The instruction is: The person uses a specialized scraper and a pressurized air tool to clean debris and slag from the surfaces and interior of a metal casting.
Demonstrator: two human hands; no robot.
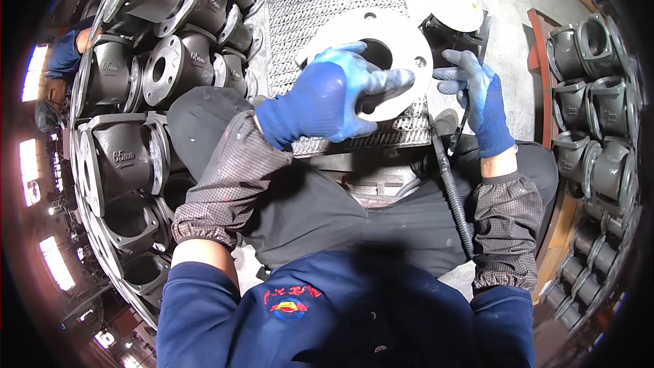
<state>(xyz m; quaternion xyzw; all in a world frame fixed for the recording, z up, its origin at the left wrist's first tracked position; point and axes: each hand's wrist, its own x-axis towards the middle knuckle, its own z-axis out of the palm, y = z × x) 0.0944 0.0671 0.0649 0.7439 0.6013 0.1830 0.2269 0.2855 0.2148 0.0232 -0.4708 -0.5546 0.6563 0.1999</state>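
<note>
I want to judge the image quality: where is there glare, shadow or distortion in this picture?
Head view: windows at the left rim blow out white; the flange under the left hand shines pale; a dark shadow covers the blue jacket; stacked valve bodies curve with the fisheye rim; corners are black.
</note>
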